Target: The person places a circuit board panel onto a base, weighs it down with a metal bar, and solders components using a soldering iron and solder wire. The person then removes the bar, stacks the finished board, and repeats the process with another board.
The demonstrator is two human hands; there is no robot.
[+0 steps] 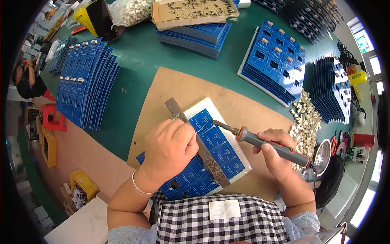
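Observation:
In my right hand (278, 152) is a soldering iron (268, 145) with a grey handle, its tip touching or just above the upper edge of a blue circuit board panel (221, 150). My left hand (168, 148) is closed, and a thin strand of solder wire (200, 129) sticks out from its fingers toward the board. A flat metal bar (213, 168) lies slantwise across the panel, partly under my left hand. Beneath the panel shows a white pad (243, 153), resting on a brown board (260, 110). My left hand hides part of the panel.
Blue panels stand stacked at left (81, 81), and more lie at right (276, 57). A heap of small white connectors (305, 122) spreads beside my right hand. A shallow cardboard tray (195, 12) tops another stack at the back. Another person (30, 81) sits far left.

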